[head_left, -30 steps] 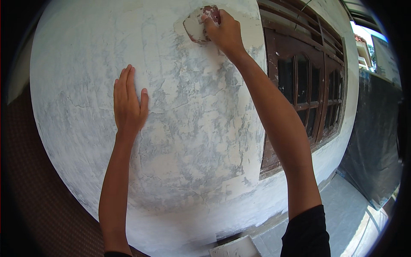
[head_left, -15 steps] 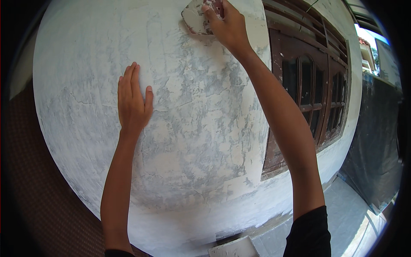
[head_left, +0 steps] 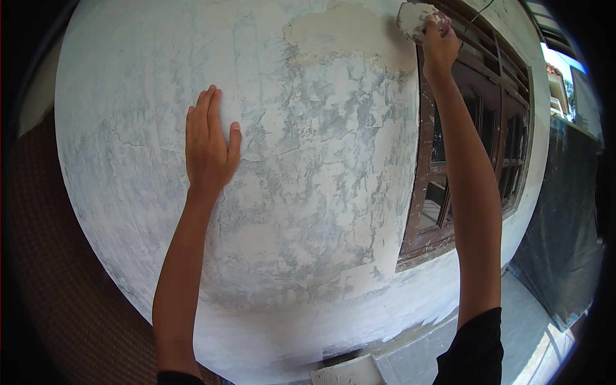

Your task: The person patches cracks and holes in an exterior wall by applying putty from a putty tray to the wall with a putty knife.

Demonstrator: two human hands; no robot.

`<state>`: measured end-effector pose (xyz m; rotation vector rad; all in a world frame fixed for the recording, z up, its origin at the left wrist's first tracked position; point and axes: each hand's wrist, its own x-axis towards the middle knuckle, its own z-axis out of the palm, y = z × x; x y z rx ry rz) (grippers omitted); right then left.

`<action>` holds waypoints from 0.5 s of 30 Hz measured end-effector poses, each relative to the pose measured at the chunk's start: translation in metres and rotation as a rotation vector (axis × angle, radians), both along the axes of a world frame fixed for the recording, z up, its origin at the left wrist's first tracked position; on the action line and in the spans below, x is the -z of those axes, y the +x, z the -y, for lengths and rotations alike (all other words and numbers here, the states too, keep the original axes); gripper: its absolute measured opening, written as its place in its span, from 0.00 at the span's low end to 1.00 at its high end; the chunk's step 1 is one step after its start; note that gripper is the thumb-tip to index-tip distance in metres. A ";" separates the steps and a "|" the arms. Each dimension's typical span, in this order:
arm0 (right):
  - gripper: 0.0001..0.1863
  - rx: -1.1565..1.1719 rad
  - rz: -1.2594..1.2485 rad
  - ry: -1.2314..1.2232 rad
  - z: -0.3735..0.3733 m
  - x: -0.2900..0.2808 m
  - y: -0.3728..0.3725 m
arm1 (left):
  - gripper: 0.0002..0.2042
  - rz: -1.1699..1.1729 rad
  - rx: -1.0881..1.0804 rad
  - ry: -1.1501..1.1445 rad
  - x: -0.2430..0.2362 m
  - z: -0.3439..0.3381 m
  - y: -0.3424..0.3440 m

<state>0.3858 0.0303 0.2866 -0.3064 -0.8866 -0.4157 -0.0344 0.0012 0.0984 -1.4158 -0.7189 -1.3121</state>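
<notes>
A whitish wall (head_left: pixel 308 212) with grey, patchy plaster and thin cracks fills the middle. My left hand (head_left: pixel 213 147) lies flat against it, fingers stretched upward and thumb apart, holding nothing. High at the right, my right hand (head_left: pixel 440 51) grips a putty scraper (head_left: pixel 412 20) smeared with pale putty; its handle is mostly hidden by my fingers. The scraper is beside the upper left corner of the brown window frame (head_left: pixel 425 122). Left of it spreads a smooth cream patch of putty (head_left: pixel 350 32), its lower edge ragged.
Brown window shutters (head_left: pixel 507 109) with glass panes stand to the right, below slatted vents. A dark sheet (head_left: pixel 564 218) hangs beyond them. At the bottom, a pale, box-like thing (head_left: pixel 350 373) sits near a grey ledge (head_left: pixel 410 359). Brown patterned material (head_left: pixel 58 269) borders the left.
My right hand has carried the scraper rightward from the wall to the window frame's corner, uncovering the cream patch. My left hand stays on the wall; the view has shifted slightly.
</notes>
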 end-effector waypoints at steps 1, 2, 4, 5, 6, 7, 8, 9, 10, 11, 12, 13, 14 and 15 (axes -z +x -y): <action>0.17 -0.017 0.128 -0.090 -0.001 -0.004 -0.029 | 0.29 -0.001 -0.006 0.003 -0.001 -0.002 0.001; 0.20 -0.022 0.241 -0.063 0.007 0.000 -0.075 | 0.29 0.002 -0.011 0.003 -0.001 -0.001 -0.003; 0.15 0.107 0.428 -0.053 0.033 0.017 -0.159 | 0.29 0.029 0.006 -0.033 0.002 -0.001 -0.011; 0.15 0.149 0.497 0.011 0.026 0.016 -0.170 | 0.29 0.027 0.010 -0.033 0.003 0.001 -0.010; 0.15 0.248 0.528 0.023 0.016 0.010 -0.169 | 0.29 0.023 0.021 -0.036 0.001 0.002 -0.008; 0.15 0.252 0.469 -0.003 0.009 0.006 -0.157 | 0.29 0.021 0.031 -0.039 0.000 0.002 -0.006; 0.15 0.245 0.417 -0.025 0.001 0.002 -0.143 | 0.29 0.022 0.027 -0.038 0.000 0.001 -0.008; 0.19 0.241 0.331 -0.158 0.001 -0.002 -0.111 | 0.29 0.024 0.033 -0.046 0.000 0.000 -0.006; 0.24 0.233 0.244 -0.291 0.004 -0.002 -0.073 | 0.29 0.024 0.035 -0.054 0.000 0.000 -0.006; 0.26 0.234 0.149 -0.255 0.008 0.008 -0.049 | 0.29 0.026 0.033 -0.056 0.001 0.001 -0.006; 0.22 0.330 0.026 -0.364 0.008 0.011 -0.015 | 0.29 0.032 0.023 -0.049 0.000 0.002 -0.004; 0.21 0.354 -0.146 -0.381 0.007 0.019 0.010 | 0.29 0.037 0.018 -0.045 0.000 0.003 -0.001; 0.22 0.318 -0.237 -0.334 0.001 0.026 0.032 | 0.29 0.037 0.028 -0.045 -0.002 0.000 0.002; 0.22 0.272 -0.324 -0.291 0.002 0.034 0.036 | 0.29 0.027 0.010 -0.031 -0.002 0.001 0.000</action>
